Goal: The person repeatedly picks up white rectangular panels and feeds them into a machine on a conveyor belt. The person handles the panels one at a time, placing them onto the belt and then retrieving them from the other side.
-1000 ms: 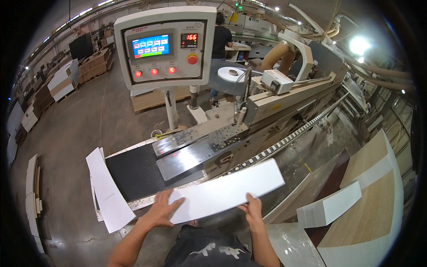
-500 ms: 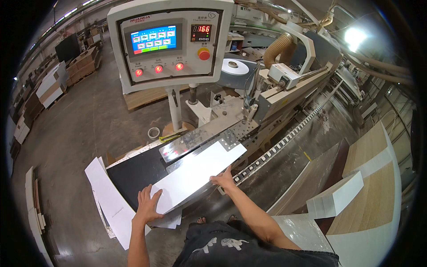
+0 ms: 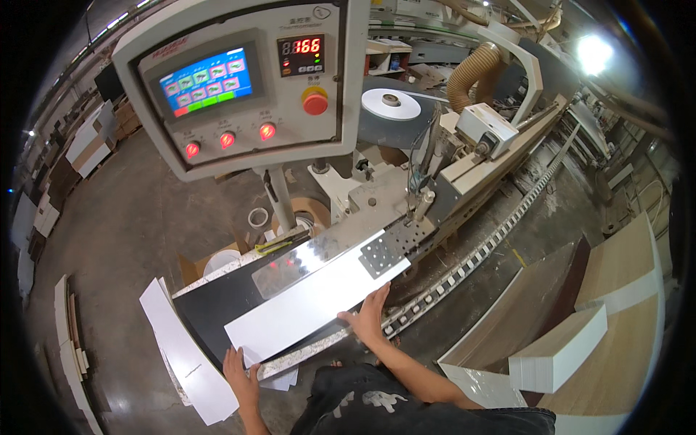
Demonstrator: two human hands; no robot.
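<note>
1. Keep white panel [image 3: 319, 296], lying at frame centre on the black infeed table [image 3: 210, 304], square to the polished fence [image 3: 312, 255].
2. Press right hand [image 3: 368, 319], fingers spread flat, on the near edge.
3. Steady the lower-left corner with left hand [image 3: 241, 371], open, palm down.

We stand in a furniture-panel workshop: an edge-banding machine [image 3: 435, 188] with its control panel [image 3: 239, 87] at twelve o'clock, a dust hose [image 3: 471, 72] at one, and stacked white boards [image 3: 573, 348] at four on bare concrete.
</note>
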